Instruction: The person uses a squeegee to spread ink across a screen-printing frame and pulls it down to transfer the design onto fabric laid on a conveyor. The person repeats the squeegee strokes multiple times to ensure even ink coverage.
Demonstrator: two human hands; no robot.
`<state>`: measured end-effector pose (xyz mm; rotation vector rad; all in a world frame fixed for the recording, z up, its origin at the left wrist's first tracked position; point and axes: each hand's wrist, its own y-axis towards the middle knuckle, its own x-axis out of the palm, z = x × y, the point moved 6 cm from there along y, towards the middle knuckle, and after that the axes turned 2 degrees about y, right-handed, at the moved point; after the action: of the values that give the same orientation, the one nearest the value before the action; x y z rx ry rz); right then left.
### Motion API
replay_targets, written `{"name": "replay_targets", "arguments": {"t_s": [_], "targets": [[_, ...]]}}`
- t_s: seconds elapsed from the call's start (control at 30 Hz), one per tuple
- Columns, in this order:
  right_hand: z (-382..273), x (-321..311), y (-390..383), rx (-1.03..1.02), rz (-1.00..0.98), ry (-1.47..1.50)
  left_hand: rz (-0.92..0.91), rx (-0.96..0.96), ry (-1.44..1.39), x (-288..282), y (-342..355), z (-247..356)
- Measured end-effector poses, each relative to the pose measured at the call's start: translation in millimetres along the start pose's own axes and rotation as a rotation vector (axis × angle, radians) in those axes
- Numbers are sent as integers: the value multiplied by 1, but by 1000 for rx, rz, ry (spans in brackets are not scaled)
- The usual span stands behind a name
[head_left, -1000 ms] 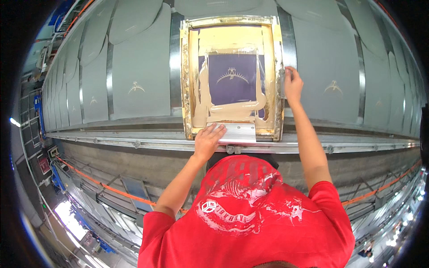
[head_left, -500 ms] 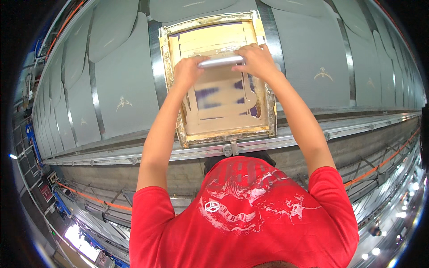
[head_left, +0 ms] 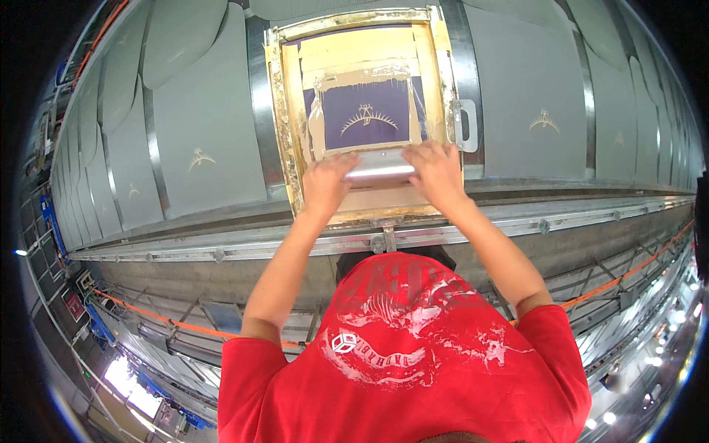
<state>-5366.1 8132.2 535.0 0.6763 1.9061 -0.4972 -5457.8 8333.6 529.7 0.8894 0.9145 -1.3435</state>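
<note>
A silver squeegee (head_left: 381, 167) lies crosswise in the near part of a screen-printing frame (head_left: 277, 96). Its left end is gripped by my left hand (head_left: 325, 184), with the fingers curled over the top. On the other end, my right hand (head_left: 439, 173) holds it the same way. Beyond the squeegee, the purple mesh (head_left: 347, 100) shows a pale spiky arc design. Beige ink (head_left: 316, 122) edges the mesh, and more lies on the near side of the squeegee. Yellow tape (head_left: 358, 50) covers the screen's far margin.
Grey panels (head_left: 203, 111) lie in a row along the long table to both sides, several bearing a small pale arc print. A metal rail (head_left: 509, 230) runs along the near edge. A light loop handle (head_left: 468, 125) sits at the frame's right.
Both hands have drawn the squeegee toward me, from the screen's upper middle to its near part. The mesh behind it, mostly ink-covered before, now shows purple with the arc design.
</note>
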Motion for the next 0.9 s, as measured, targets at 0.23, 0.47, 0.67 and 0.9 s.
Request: {"name": "replay_targets", "arguments": {"t_s": [0.23,0.47,0.67,0.9], "targets": [[54,-33,126,9,196,-78,122,-66,26,-22,131,-45],[30,-1,46,52,43,27,3,-86,37,6,56,-24],[1,10,-16,51,-20,72,2,-60,-18,14,-12,2],[49,-25,107,-49,235,-31,134,-61,-23,-11,112,-53]]}}
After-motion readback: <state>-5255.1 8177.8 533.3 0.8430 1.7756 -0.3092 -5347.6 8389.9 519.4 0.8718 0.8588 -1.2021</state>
